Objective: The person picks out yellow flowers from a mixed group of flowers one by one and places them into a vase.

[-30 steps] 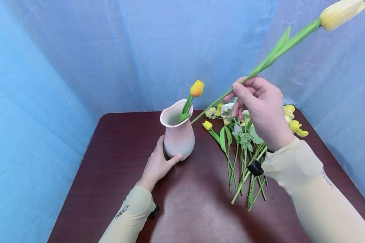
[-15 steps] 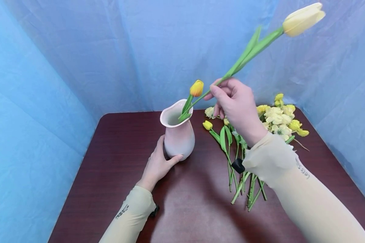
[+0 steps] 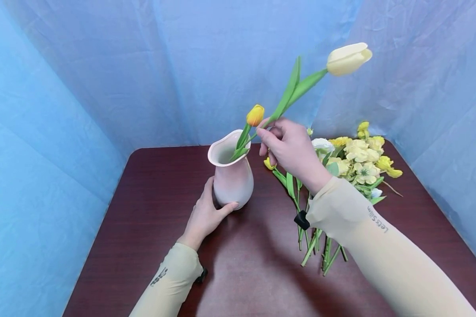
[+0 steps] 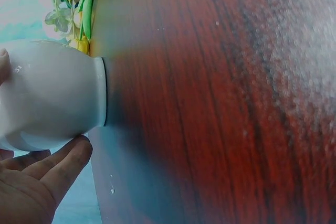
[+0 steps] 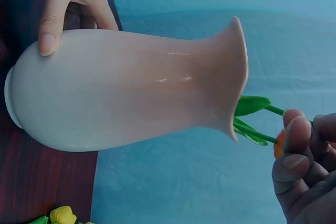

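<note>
A pale pinkish-white vase (image 3: 234, 182) with a wavy flared rim stands on the table. My left hand (image 3: 208, 215) grips its lower body, thumb in front and fingers round the far side, as the left wrist view also shows. An orange-yellow tulip (image 3: 255, 115) leans in the vase mouth. Just right of the rim, my right hand (image 3: 291, 149) pinches the stem of a cream tulip (image 3: 347, 59), whose head points up and right. The lower end of that stem runs down into the vase mouth; its tip is hidden.
Several yellow, cream and white flowers (image 3: 361, 154) lie in a loose pile on the right of the dark red-brown table (image 3: 150, 193), partly behind my right arm. Their green stems (image 3: 327, 255) point toward me. A blue cloth (image 3: 222, 66) hangs behind the table.
My right hand has moved left and down with the cream tulip, bringing its stem from beside the vase to the mouth. The left hand and vase have stayed almost still.
</note>
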Motion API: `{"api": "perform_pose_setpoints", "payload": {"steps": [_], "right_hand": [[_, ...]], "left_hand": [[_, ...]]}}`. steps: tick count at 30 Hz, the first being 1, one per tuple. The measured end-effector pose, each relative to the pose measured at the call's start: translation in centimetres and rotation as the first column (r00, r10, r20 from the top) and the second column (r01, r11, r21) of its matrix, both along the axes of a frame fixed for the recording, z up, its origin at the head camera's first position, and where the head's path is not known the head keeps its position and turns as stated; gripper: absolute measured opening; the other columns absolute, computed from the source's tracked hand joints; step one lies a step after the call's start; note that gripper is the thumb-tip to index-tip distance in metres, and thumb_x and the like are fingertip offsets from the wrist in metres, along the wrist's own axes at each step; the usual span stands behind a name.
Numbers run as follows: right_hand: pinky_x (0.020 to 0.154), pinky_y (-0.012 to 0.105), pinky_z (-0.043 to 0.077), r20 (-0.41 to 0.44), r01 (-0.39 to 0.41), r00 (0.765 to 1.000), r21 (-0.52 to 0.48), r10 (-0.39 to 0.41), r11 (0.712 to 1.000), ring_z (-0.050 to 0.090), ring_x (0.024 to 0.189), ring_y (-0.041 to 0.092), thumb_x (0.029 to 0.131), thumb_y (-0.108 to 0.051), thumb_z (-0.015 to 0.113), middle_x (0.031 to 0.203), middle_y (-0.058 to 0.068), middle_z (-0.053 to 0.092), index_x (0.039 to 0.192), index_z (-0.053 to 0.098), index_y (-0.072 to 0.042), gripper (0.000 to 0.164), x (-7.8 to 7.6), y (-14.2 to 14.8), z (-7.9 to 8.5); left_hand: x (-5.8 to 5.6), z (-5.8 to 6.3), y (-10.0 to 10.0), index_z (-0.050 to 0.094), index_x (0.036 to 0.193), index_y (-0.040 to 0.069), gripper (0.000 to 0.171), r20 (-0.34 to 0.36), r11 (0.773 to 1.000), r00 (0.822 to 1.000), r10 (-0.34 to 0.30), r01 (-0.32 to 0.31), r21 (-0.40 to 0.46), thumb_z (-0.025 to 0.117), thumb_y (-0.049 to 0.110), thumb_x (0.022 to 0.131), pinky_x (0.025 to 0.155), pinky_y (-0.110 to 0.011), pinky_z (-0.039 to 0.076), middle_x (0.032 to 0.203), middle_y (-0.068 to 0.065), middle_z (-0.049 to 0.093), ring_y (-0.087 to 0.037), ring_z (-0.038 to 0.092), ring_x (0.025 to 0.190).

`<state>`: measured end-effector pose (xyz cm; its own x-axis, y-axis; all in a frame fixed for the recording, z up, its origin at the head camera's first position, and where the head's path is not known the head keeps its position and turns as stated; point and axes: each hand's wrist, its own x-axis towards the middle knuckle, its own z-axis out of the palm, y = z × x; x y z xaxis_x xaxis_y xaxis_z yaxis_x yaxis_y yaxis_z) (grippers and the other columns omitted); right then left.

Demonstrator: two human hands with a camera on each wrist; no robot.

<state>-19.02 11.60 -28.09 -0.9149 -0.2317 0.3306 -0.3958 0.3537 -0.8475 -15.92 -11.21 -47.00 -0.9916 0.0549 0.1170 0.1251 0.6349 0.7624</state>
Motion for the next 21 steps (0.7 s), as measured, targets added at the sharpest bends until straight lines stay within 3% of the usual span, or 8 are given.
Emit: {"api": "perform_pose_setpoints", "payload": {"steps": [11, 21], "right_hand": [[0.052, 0.035, 0.047, 0.077, -0.017, 0.997, 0.161, 0.005, 0.987, 0.059, 0.052, 0.027, 0.099, -0.028, 0.056, 0.065, 0.008, 0.062, 0.1, 0.06, -0.012, 0.017, -0.1, -0.8, -0.3], [0.047, 0.034, 0.043, 0.134, -0.061, 0.991, 0.239, 0.029, 0.969, 0.051, 0.046, 0.022, 0.098, -0.027, 0.055, 0.06, 0.008, 0.058, 0.094, 0.06, -0.011, 0.017, -0.2, -1.5, -0.8]], "left_hand": [[0.1, 0.1, 0.1, 0.018, 0.147, 0.039, 0.095, 0.004, 1.0, 1.0, -0.008, 0.008, 0.0, 0.071, 0.065, 0.074, 0.093, -0.052, 0.046, 0.136, -0.001, 0.048, -0.02, 0.051, 0.117], [0.0, 0.1, 0.0, 0.018, 0.147, 0.039, 0.093, 0.013, 1.0, 1.0, -0.001, 0.001, 0.001, 0.071, 0.064, 0.075, 0.092, -0.052, 0.045, 0.136, -0.001, 0.048, -0.021, 0.051, 0.117]]}}
